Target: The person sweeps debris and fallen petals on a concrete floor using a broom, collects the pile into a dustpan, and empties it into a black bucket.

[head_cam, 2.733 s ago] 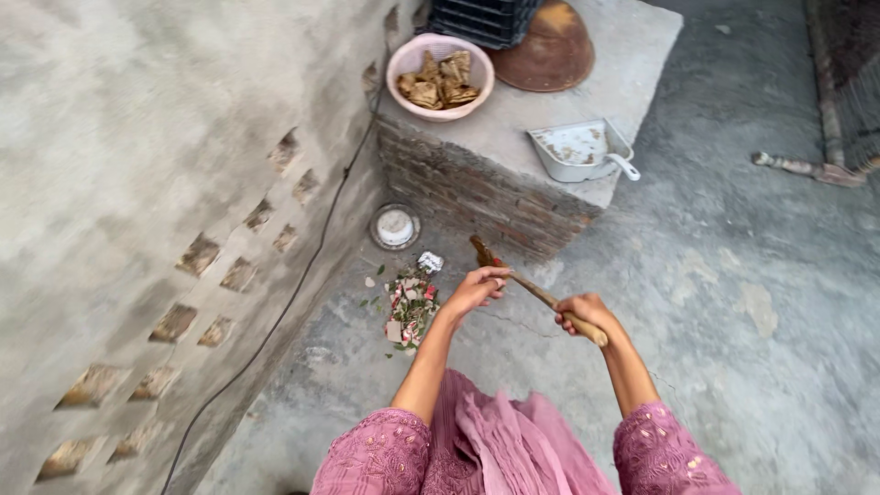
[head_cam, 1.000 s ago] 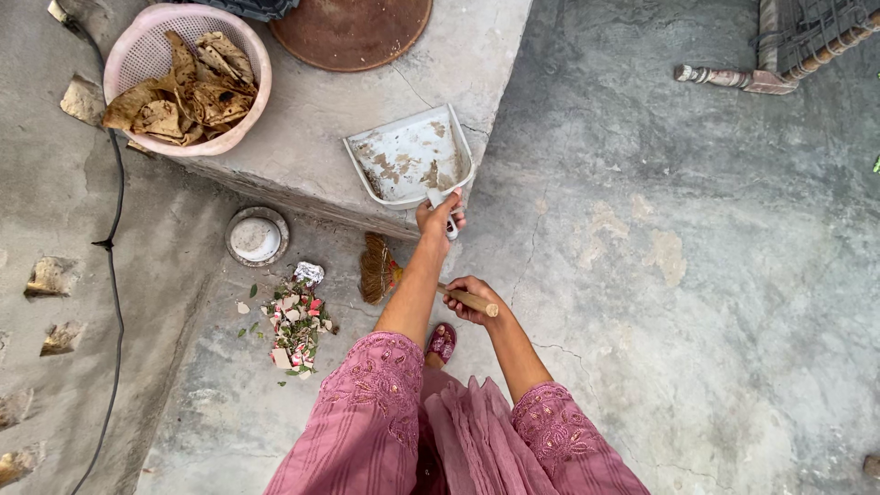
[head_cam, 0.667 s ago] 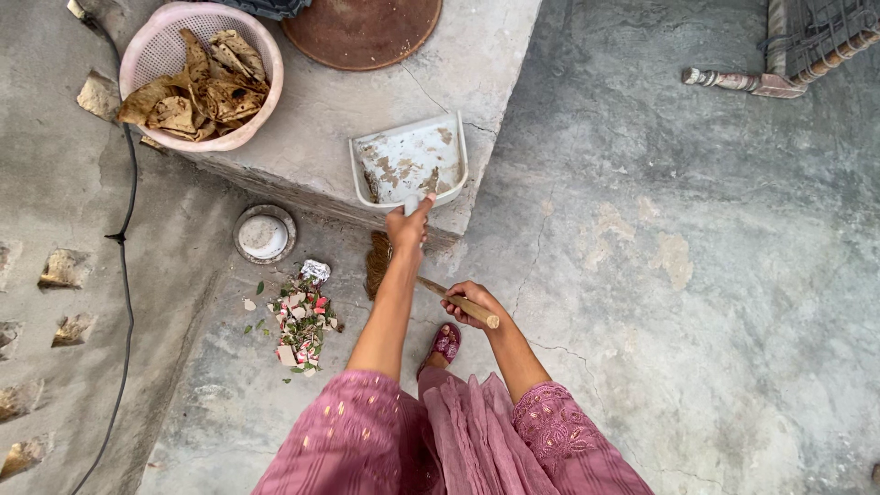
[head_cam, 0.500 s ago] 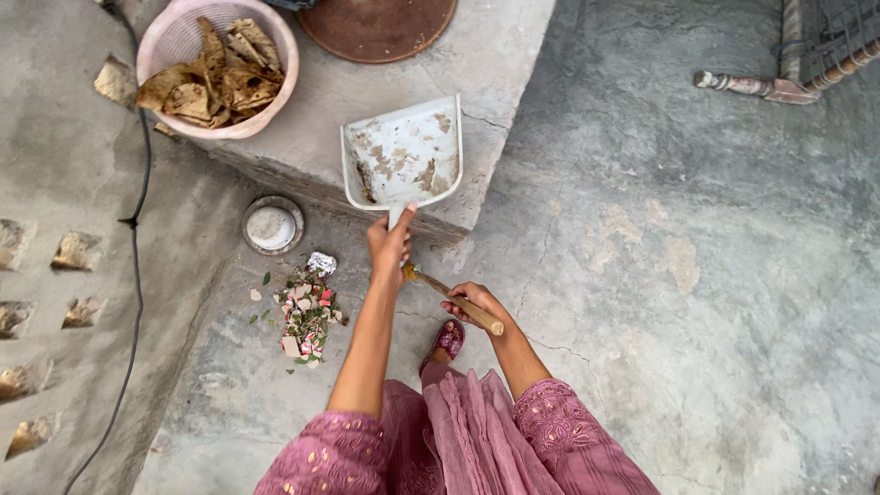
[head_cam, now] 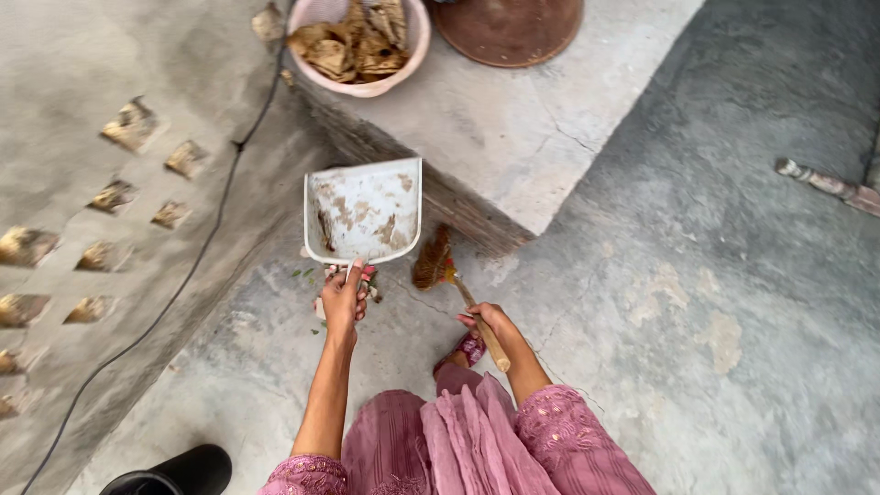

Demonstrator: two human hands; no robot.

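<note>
The left hand (head_cam: pixel 342 298) is closed around the handle of a white, stained plastic dustpan (head_cam: pixel 364 210), holding it up in the air with the open tray tilted away from the person; brown smears and bits of dirt cling to its inner face. Just under that hand a few pink and green scraps of litter (head_cam: pixel 367 275) show on the floor, mostly hidden by the fingers and the pan.

The right hand (head_cam: pixel 490 325) is wrapped around the wooden handle of a short hand broom (head_cam: pixel 449 275) — the brown bristle head points forward and down, its tip near the foot of the raised platform and just beside the dustpan's right edge. Broom and dustpan do not touch.

Both forearms come out of pink embroidered sleeves (head_cam: pixel 573 431), with pink pleated cloth between them and a reddish shoe (head_cam: pixel 469 350) peeping out just beside the right wrist.

Ahead lies a raised grey concrete platform (head_cam: pixel 532 137) with a brick side. On it stands a pink round plastic basin (head_cam: pixel 359 41) filled with dry brown leaves, and beside that a round rusty-brown metal lid (head_cam: pixel 509 27) — cut off by the top edge. A black cable (head_cam: pixel 206 247) runs down the grey plastered wall (head_cam: pixel 73 110) on the left, which has rows of small openings. A black round container (head_cam: pixel 174 472) sits at the bottom left on the grey concrete floor (head_cam: pixel 715 302).
</note>
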